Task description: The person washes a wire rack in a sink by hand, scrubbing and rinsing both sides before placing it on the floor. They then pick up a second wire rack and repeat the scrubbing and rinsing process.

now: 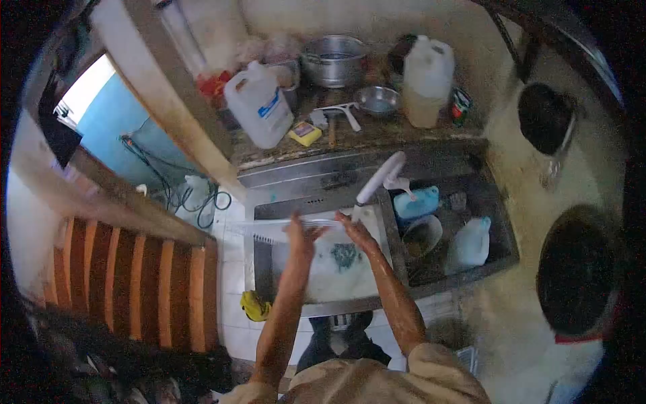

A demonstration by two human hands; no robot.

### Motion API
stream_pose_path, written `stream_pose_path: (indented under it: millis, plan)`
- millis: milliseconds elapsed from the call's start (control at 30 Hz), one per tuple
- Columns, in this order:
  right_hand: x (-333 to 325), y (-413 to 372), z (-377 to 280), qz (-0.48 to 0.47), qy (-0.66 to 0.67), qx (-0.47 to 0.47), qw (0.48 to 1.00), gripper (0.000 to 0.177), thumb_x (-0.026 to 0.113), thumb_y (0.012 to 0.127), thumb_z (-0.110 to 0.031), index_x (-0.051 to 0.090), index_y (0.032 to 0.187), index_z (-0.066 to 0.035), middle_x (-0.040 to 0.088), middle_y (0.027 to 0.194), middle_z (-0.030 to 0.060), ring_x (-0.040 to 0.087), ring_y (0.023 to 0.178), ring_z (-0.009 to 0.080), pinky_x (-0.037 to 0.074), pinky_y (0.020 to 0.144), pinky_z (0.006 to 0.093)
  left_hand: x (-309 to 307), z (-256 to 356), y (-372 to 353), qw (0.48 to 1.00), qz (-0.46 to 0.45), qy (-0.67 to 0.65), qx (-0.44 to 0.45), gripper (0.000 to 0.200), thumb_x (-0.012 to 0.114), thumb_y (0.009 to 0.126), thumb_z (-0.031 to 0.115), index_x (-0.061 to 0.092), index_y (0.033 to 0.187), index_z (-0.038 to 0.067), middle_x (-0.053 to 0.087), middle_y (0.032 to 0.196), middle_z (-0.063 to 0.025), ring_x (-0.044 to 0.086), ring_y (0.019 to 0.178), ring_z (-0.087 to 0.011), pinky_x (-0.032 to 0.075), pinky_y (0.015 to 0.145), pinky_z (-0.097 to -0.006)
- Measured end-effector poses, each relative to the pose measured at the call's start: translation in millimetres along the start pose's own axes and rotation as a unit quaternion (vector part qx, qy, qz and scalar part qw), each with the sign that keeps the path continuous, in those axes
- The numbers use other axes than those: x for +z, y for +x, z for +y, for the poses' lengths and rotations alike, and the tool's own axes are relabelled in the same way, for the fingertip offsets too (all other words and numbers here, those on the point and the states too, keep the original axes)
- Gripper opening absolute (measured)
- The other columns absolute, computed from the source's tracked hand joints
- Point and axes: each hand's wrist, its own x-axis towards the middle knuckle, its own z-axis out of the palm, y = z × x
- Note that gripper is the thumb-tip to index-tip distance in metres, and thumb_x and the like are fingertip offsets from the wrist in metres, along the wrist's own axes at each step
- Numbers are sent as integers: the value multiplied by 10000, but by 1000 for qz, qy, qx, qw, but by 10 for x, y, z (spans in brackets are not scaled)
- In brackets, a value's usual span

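Note:
A long, clear plastic piece [324, 223], seen nearly edge-on, is held over the sink [323, 308]; its exact kind does not show. My left hand [301, 236] grips it near the middle, a little blurred. At its right end, my right hand [355, 231] has its fingers closed on the edge. Under both hands the basin holds whitish, sudsy water with a dark greenish patch [344, 256]. Just beyond my right hand rises a white tap hose [381, 178].
Right of the basin sit a blue bottle [417, 200], a bowl [422, 236] and a pale jug [470, 244]. The back ledge carries two large jugs [261, 108] [425, 84], a metal pot [333, 60] and a yellow sponge pack [305, 133]. A yellow cloth [255, 306] hangs at the front-left corner.

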Motion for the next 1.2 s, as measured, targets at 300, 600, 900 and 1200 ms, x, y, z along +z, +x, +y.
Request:
stream_pose_path:
  millis: [300,600,900,1200]
  plan:
    - [-263,116,-733,-99,-182,64,976,276,599,886,-294,609,1020,-53,616,911,49,558,861,178,452,763,350,487,-861,-205,918,-73,375,105,594,268,957,516,517,1179,25,545,1068,-283,551,953,-435,402,892,-516]
    - [-601,-1046,-364,-76,-114,9,991,269,559,860,-128,565,1107,-19,590,970,105,567,866,243,470,791,366,516,-1139,-276,829,-64,519,198,523,374,951,341,457,1248,-82,372,1340,-310,394,1186,-463,311,1014,-520]
    - [9,-1209,-504,93,-97,-23,991,213,563,860,-110,609,1047,-20,616,903,26,568,782,117,463,676,288,877,-1528,522,676,-177,655,288,525,413,918,377,420,1342,68,312,1397,-305,254,1307,-494,192,1083,-556]
    - [-211,-1642,-765,128,294,29,947,623,581,779,-64,367,1360,-2,490,1261,273,571,1061,405,498,889,532,-1398,-938,1433,653,-110,749,-36,674,393,903,519,384,1345,10,337,1409,-227,267,1318,-424,181,1028,-617]
